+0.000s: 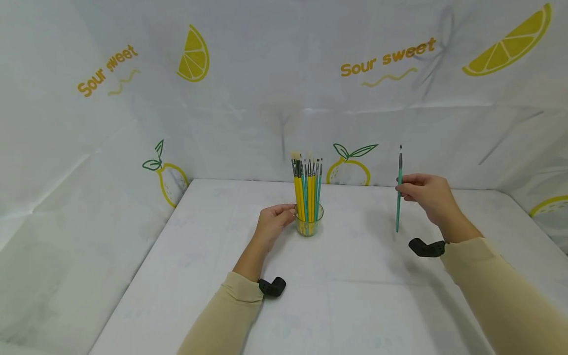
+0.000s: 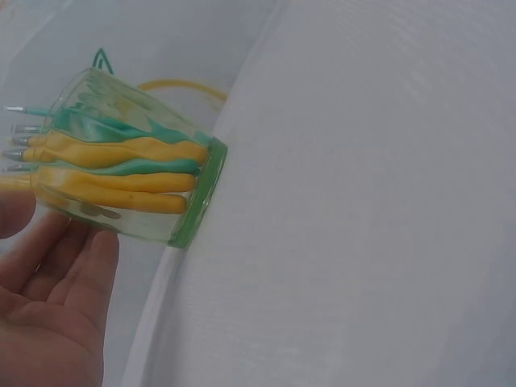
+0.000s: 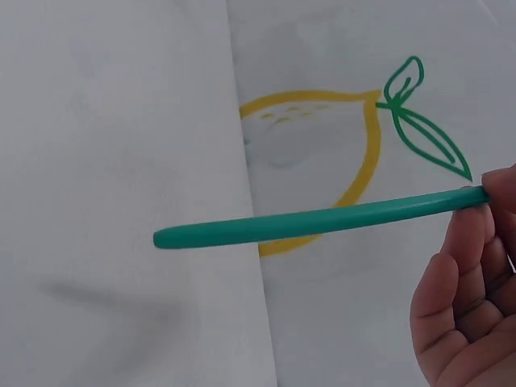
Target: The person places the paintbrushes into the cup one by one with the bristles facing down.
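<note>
A clear greenish glass cup (image 1: 316, 228) stands upright on the table, holding several yellow-handled and teal-handled paintbrushes (image 1: 309, 190), bristles up. My left hand (image 1: 271, 224) holds the cup's left side near the rim. In the left wrist view, the thumb and fingers (image 2: 93, 278) lie against the cup (image 2: 153, 230) near its mouth; the exact contact is partly hidden. Off to the right, my right hand (image 1: 428, 195) pinches a teal paintbrush (image 1: 398, 212) between thumb and fingers. This brush is nearly vertical, dark tip up, its lower end above the table. The right wrist view shows its handle (image 3: 314, 222).
A white cloth covers the table (image 1: 346, 305). Behind it hangs a white backdrop (image 1: 248, 133) with lemon prints and orange lettering, meeting the table's back edge. Dark wrist-worn devices (image 1: 272, 287) sit at both sleeve cuffs.
</note>
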Demonstrator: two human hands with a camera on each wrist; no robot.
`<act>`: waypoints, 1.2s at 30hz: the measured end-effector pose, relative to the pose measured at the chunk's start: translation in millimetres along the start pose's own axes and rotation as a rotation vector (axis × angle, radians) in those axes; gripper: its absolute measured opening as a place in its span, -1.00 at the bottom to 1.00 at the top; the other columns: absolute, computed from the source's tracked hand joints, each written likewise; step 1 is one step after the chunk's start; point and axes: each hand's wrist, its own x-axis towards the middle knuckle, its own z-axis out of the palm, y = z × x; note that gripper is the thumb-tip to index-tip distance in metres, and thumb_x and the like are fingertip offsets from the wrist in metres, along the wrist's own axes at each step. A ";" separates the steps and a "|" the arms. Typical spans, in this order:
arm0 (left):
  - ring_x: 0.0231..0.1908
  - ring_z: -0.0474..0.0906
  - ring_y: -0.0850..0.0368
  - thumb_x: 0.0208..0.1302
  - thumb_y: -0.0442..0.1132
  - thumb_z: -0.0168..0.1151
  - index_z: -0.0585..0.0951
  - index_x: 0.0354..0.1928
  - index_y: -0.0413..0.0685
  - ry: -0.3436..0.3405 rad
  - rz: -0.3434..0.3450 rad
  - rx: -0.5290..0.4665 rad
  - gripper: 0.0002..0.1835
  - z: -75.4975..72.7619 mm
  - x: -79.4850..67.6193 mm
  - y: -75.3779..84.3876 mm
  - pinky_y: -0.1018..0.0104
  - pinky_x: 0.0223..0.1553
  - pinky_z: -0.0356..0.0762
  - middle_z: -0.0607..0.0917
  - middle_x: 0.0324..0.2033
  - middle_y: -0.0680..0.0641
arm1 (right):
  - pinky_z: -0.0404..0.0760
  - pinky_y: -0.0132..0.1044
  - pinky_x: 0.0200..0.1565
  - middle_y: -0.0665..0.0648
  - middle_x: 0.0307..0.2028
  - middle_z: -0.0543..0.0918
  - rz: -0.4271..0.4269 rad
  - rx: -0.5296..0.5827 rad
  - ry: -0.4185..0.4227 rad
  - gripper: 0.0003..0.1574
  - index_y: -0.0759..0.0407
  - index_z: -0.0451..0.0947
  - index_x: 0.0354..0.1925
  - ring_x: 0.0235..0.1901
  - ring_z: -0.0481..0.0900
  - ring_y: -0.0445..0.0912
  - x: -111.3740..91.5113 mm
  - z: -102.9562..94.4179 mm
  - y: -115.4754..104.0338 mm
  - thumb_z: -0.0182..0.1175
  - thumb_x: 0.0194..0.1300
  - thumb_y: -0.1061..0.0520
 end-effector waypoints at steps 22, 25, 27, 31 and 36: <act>-0.03 0.65 0.14 0.30 -0.21 0.22 0.70 -0.02 -0.15 -0.007 0.011 0.002 -0.72 -1.3 -0.8 0.7 0.31 0.09 0.60 0.68 0.05 -0.05 | 0.66 -0.46 -0.24 -0.17 -0.43 0.70 -0.242 0.088 0.108 -0.55 0.30 0.63 -0.10 -0.43 0.66 -0.22 -6.2 80.7 -60.9 0.29 0.29 -0.07; -0.02 0.65 0.14 0.31 -0.22 0.22 0.70 -0.01 -0.16 -0.012 0.014 0.001 -0.72 -1.3 -0.8 0.7 0.31 0.10 0.60 0.67 0.06 -0.05 | 0.66 -0.46 -0.24 -0.12 -0.38 0.71 -0.277 0.082 0.117 -0.55 0.28 0.65 -0.07 -0.42 0.66 -0.19 -6.9 92.4 -66.6 0.29 0.30 -0.07; -0.02 0.65 0.14 0.31 -0.22 0.21 0.70 -0.01 -0.17 -0.013 0.015 0.000 -0.72 -1.3 -0.5 0.4 0.30 0.11 0.59 0.67 0.06 -0.06 | 0.66 -0.46 -0.24 -0.07 -0.35 0.72 -0.304 0.077 0.114 -0.54 0.28 0.66 -0.05 -0.40 0.67 -0.16 -6.9 99.1 -68.1 0.28 0.31 -0.06; -0.01 0.64 0.13 0.32 -0.22 0.21 0.69 0.00 -0.18 -0.018 0.020 0.000 -0.71 -1.8 -0.4 0.3 0.29 0.12 0.59 0.66 0.07 -0.07 | 0.66 -0.46 -0.26 0.03 -0.29 0.72 -0.343 0.072 0.097 -0.58 0.27 0.67 -0.07 -0.40 0.67 -0.15 -5.7 111.2 -66.7 0.28 0.32 -0.05; -0.01 0.64 0.13 0.32 -0.21 0.21 0.69 0.00 -0.17 -0.023 0.024 0.000 -0.71 -1.9 -0.8 0.8 0.28 0.13 0.58 0.67 0.07 -0.07 | 0.67 -0.38 -0.24 0.12 -0.25 0.72 -0.332 0.017 0.065 -0.60 0.20 0.68 -0.11 -0.34 0.67 -0.12 -5.4 123.4 -61.6 0.27 0.31 -0.10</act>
